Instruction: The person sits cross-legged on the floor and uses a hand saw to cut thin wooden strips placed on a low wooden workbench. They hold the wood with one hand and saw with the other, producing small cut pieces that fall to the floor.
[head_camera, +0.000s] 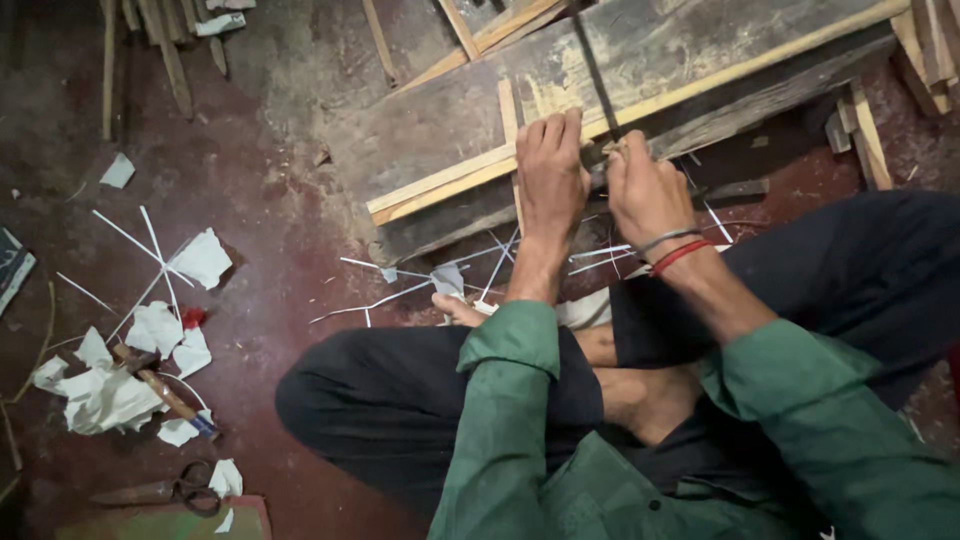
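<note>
Head view: left hand (550, 170) presses a pale bamboo strip (480, 175) onto the plank (660, 60), right hand (645, 185) pinching a dark blade (595, 70) mid-split.

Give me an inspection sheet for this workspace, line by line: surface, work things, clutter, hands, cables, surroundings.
Surface: dark reddish floor, dusty; a worn wooden plank lies on it.
Work things: a thin pale wooden strip lies along the plank; a dark narrow blade stands at it.
Clutter: torn white paper scraps, thin white slivers, a hammer, scissors.
Hands: left hand presses the strip; right hand, with wrist bands, is closed at the blade's lower end.
Cables: nothing seen.
Surroundings: loose wooden sticks at the top and right edges.
</note>
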